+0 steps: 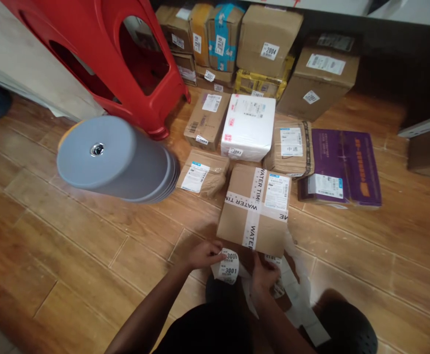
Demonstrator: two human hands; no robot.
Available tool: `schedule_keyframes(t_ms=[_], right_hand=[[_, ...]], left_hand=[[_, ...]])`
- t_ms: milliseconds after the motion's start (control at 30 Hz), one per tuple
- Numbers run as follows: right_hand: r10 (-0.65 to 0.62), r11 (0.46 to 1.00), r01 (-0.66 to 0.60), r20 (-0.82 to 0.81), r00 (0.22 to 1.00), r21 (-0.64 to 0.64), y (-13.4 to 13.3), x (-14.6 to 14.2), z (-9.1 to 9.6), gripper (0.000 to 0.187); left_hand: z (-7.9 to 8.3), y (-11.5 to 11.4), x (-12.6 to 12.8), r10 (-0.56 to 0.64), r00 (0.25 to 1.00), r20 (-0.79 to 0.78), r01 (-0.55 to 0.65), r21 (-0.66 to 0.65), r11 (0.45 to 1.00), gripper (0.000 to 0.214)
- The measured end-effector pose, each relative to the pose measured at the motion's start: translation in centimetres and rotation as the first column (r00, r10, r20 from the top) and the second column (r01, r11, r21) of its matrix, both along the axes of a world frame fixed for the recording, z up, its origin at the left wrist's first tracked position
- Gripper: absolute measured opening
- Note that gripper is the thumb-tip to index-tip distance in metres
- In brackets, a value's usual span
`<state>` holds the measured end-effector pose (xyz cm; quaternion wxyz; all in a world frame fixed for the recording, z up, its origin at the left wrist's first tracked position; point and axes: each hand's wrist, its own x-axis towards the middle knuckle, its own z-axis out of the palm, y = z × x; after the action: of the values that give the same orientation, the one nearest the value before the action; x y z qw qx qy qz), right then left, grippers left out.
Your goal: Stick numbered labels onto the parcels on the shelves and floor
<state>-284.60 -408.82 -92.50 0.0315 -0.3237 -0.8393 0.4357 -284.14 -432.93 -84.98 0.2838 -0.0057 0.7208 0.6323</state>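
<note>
My left hand [204,253] is closed on a roll of numbered white labels [226,266], low in the middle of the view. My right hand [264,274] pinches the loose label strip [299,295] just right of the roll; the strip trails away over the floor to the right. Directly beyond both hands lies a brown cardboard box [253,209] crossed with white "WATER TIME" tape and bearing a shipping label. Its near edge almost touches my fingers.
Several parcels cover the wooden floor beyond: a white box [248,127], a purple flat package [342,167], a paper-wrapped parcel [203,173] and stacked cartons [270,39] at the wall. A grey round stool [115,158] and a red plastic stool [126,59] stand at left.
</note>
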Motion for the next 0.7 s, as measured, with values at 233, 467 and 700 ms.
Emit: schedule_keyframes(t_ms=[233,467,700], right_hand=[[0.513,0.695,-0.556,-0.227,0.828,-0.455,-1.8,-1.5,9.0,0.034],[0.642,0.528,-0.433,0.009,0.767,-0.731,-5.8,-7.4,11.3,0.033],[0.598,0.461,-0.262,0.078,0.798,-0.848,-7.3,-8.0,10.3,0.038]], left_hand=[[2.6,0.5,-0.9,0.285,0.952,0.113,-0.300,0.159,0.941,0.032],[3.3,1.4,-2.1,0.577,0.814,-0.069,-0.579,-0.005,0.816,0.033],[2.8,0.7,-2.8,0.685,0.716,0.136,-0.694,0.021,0.720,0.027]])
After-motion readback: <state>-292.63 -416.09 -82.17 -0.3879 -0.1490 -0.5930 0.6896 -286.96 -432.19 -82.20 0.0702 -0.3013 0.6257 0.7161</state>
